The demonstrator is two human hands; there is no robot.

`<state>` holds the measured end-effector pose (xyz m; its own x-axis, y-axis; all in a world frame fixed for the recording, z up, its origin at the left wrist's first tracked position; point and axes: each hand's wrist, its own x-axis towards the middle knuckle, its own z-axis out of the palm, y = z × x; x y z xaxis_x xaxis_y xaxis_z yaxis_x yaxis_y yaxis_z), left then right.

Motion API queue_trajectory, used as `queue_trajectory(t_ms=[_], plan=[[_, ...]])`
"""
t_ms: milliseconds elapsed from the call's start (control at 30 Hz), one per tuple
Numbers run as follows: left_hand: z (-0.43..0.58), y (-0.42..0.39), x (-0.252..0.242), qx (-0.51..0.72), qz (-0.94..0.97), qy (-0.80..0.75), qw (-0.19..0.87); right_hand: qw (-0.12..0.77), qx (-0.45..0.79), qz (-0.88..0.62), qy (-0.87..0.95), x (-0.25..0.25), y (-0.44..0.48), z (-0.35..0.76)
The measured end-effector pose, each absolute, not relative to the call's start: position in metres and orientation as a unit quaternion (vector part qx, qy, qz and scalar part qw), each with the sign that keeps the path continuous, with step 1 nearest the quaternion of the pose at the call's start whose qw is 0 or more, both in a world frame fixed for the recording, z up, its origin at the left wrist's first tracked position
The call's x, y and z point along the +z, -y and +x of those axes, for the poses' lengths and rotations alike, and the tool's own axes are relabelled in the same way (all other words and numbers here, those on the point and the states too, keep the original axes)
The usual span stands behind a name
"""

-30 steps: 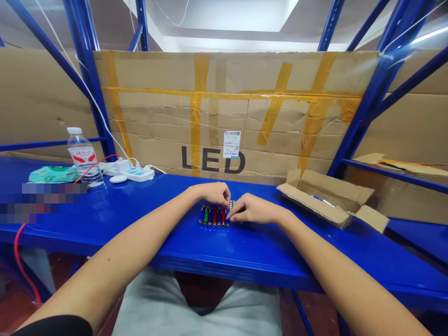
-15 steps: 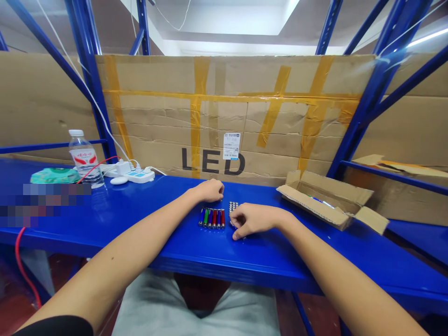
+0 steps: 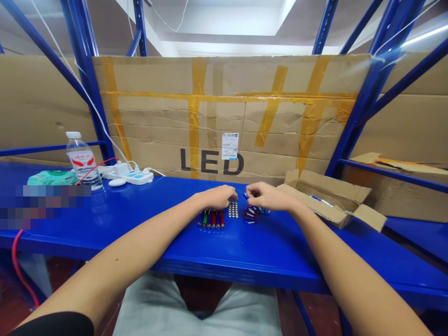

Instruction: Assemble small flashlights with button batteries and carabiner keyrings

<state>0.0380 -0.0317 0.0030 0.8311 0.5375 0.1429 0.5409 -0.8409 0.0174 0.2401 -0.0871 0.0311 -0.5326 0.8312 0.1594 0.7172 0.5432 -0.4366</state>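
Observation:
My left hand (image 3: pixel 221 197) is closed, fingertips pinched just above the far end of a block of small silver button cells (image 3: pixel 233 210). Whatever it may hold is hidden. In the pinched fingers of my right hand (image 3: pixel 263 196) is a small blue piece (image 3: pixel 246 196), its exact kind too small to tell. Under that hand lies a pile of small coloured metal clips (image 3: pixel 250 214), like carabiners, partly covered by it. Left of the cells, a row of slim metal tubes (image 3: pixel 213 219) in blue, green, red and purple, like mini torches, lies side by side, partly behind my left wrist.
An open cardboard box (image 3: pixel 325 200) with some tubes inside stands at the right. On the left are a water bottle (image 3: pixel 83 161), a green packet (image 3: pixel 52 177), and a white power strip (image 3: pixel 140 177) with cables. A large taped carton (image 3: pixel 157 126) walls off the table's back.
My right hand has moved up and right, uncovering the button cells and clips, and now shows a blue piece in its fingers. My left hand has shifted right and slightly nearer me.

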Motion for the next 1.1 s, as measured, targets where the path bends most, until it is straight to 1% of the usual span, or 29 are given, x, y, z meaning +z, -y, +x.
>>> queue_trajectory(t_ms=[100, 167, 367, 767, 933, 1033, 1100], plan=[[0.038, 0.03, 0.003, -0.061, -0.955, 0.289, 0.001, 0.182, 0.063, -0.513, 0.837, 0.024, 0.079, 0.242], [0.038, 0.028, 0.002, -0.051, -0.956, 0.288, 0.002, 0.17, 0.046, -0.527, 0.831, 0.019, 0.075, 0.241], [0.041, 0.023, -0.004, -0.048, -0.965, 0.253, 0.037, 0.181, 0.036, -0.531, 0.827, 0.014, 0.07, 0.242], [0.038, 0.017, -0.006, -0.047, -0.955, 0.287, 0.055, 0.193, 0.037, -0.547, 0.814, 0.014, 0.068, 0.243], [0.031, 0.007, -0.003, -0.078, -0.952, 0.292, 0.047, 0.254, 0.051, -0.552, 0.793, 0.009, 0.062, 0.245], [0.026, 0.001, -0.002, -0.115, -0.938, 0.319, 0.067, 0.289, 0.061, -0.543, 0.786, 0.005, 0.056, 0.244], [0.025, -0.001, -0.003, -0.113, -0.93, 0.342, 0.075, 0.297, 0.054, -0.542, 0.784, 0.002, 0.053, 0.243]])
